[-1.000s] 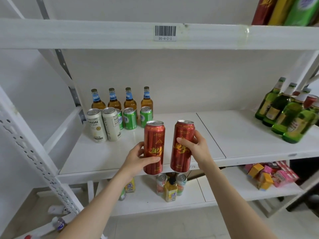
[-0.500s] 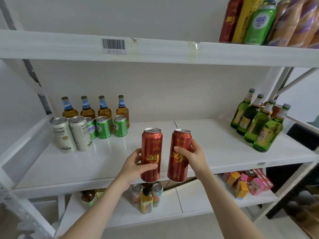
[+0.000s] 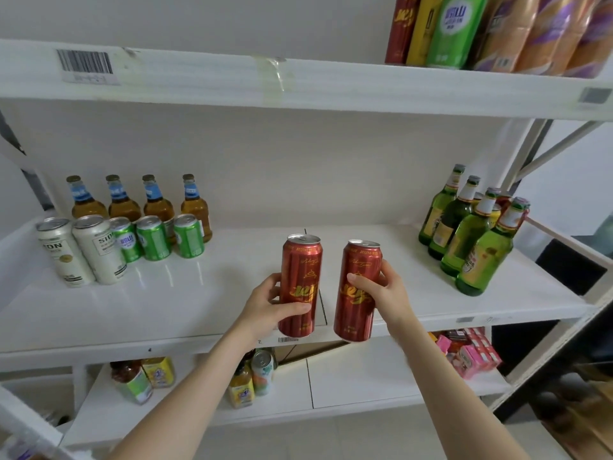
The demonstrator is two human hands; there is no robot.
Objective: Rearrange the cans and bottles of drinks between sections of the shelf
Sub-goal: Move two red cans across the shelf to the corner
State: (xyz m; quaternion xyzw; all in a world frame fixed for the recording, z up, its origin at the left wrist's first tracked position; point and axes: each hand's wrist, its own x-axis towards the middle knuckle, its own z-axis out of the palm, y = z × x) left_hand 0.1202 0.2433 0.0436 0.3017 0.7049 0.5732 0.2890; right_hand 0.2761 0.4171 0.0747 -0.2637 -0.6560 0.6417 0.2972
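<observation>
Each hand holds a tall red can with gold lettering, upright, in front of the middle shelf (image 3: pixel 414 303). My left hand (image 3: pixel 270 302) grips the left red can (image 3: pixel 301 270). My right hand (image 3: pixel 381 293) grips the right red can (image 3: pixel 360 277). The two cans stand side by side, a small gap apart, near the shelf's front edge at its centre seam.
On the middle shelf's left stand amber bottles (image 3: pixel 159 202), green cans (image 3: pixel 154 237) and white cans (image 3: pixel 96 247). Green bottles (image 3: pixel 471 227) crowd its right end. The top shelf (image 3: pixel 331 84) carries cans and packs (image 3: pixel 497 31) at the right. Below are juice bottles (image 3: pixel 242 386) and pink cartons (image 3: pixel 471 353).
The view has swung right and upward, so the shelf contents shifted left in frame and more of the top shelf shows. Both hands still hold the red cans together.
</observation>
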